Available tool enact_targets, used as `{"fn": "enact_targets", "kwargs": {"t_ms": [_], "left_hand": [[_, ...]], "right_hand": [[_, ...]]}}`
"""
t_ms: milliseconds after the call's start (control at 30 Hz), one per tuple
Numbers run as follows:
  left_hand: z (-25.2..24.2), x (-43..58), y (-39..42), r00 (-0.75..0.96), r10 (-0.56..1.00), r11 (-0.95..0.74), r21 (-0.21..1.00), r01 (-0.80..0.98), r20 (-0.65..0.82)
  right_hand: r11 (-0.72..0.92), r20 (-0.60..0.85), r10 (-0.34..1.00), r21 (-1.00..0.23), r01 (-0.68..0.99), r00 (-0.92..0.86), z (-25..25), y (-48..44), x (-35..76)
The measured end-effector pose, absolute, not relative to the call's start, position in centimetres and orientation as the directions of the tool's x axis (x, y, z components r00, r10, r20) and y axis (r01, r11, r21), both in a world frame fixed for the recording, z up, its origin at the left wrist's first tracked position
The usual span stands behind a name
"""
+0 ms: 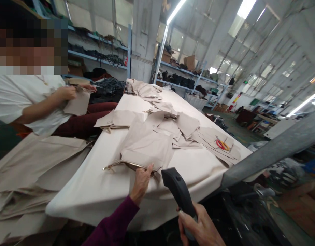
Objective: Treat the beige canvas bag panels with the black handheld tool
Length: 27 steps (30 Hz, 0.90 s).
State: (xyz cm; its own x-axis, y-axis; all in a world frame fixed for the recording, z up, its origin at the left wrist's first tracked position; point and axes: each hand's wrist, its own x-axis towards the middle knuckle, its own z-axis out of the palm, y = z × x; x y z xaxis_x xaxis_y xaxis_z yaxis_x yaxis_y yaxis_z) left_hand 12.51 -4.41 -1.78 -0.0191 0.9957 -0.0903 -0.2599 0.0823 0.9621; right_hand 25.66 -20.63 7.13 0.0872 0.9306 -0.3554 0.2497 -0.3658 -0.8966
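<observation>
My left hand (142,181) pinches the near edge of a beige fabric piece (147,147), thumb on top and the other fingers partly hidden. A brass-toothed zipper (134,164) runs along that edge, its end trailing left on the white table (93,174). My right hand (199,223) grips a black handheld tool (179,188) with a curved body and a wide, angled head; its exact kind I cannot tell. The tool's head is raised just right of the fabric piece, apart from it. More beige pieces (189,124) lie beyond.
A co-worker (39,99) on the left holds a beige piece (77,102). Beige fabric (39,164) is heaped at the lower left. Red and yellow-handled scissors (222,145) rest on stacked pieces. A metal post (270,147) slants across the table's right corner.
</observation>
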Motion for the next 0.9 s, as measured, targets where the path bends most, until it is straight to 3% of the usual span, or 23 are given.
{"fn": "enact_targets", "kwargs": {"t_ms": [200, 433, 567, 767, 900], "left_hand": [[-2.0, 12.3, -4.2, 0.011, 1.000, 0.002, 0.998, 0.060, -0.003], [-2.1, 12.2, -4.2, 0.063, 0.998, -0.016, 0.972, 0.236, 0.001], [-2.1, 12.4, -4.2, 0.047, 0.999, 0.013, 0.960, 0.279, -0.027], [-2.4, 12.3, -4.1, 0.056, 0.998, 0.001, 0.967, 0.253, -0.016], [-1.9, 12.1, -4.5, 0.070, 0.998, -0.015, 0.962, 0.274, -0.004]], "right_hand": [[-0.383, -0.374, 0.923, -0.912, 0.145, 0.089, 5.5, -19.5, 25.5], [-0.302, -0.268, 0.945, -0.935, 0.187, 0.188, 5.7, -16.1, 27.5], [-0.291, -0.245, 0.943, -0.935, 0.203, 0.227, 6.9, -16.4, 28.9], [-0.344, -0.336, 0.939, -0.929, 0.135, 0.075, 5.7, -18.4, 27.9], [-0.353, -0.344, 0.935, -0.923, 0.154, 0.085, 4.8, -17.0, 27.2]]}}
